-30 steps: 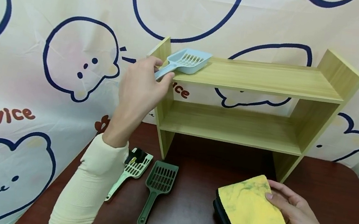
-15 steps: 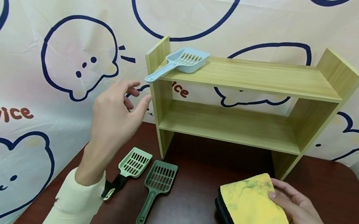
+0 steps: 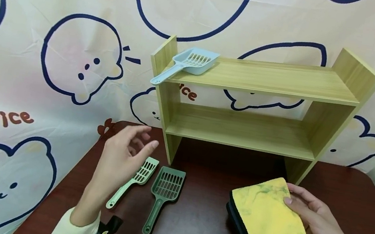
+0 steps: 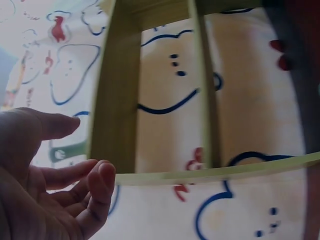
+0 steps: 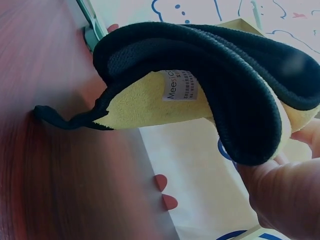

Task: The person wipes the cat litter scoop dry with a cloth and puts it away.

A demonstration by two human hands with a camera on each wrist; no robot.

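My left hand [image 3: 116, 165] hovers over the light green slotted litter scoop [image 3: 120, 194], hiding part of it. Its fingers are loosely bent and hold nothing, as the left wrist view also shows. Beside that scoop lies a dark green litter scoop [image 3: 154, 214]. On the top shelf's left end rests a light blue litter scoop [image 3: 167, 75], its handle jutting past the front edge. My right hand [image 3: 320, 226] pinches a folded yellow towel [image 3: 266, 220] with black edging by its right side. In the right wrist view, the towel [image 5: 135, 107] shows a white label and a corner drooping to the table.
A two-tier wooden shelf [image 3: 243, 130] stands at the back of the dark red-brown table [image 3: 200, 224]. Behind it hangs a cartoon-printed cloth [image 3: 73, 124]. A black strap [image 3: 109, 226] sits at my left wrist.
My left hand has let go of the light blue scoop and come down from the shelf toward the table. My right hand still holds the towel, nearly unmoved.
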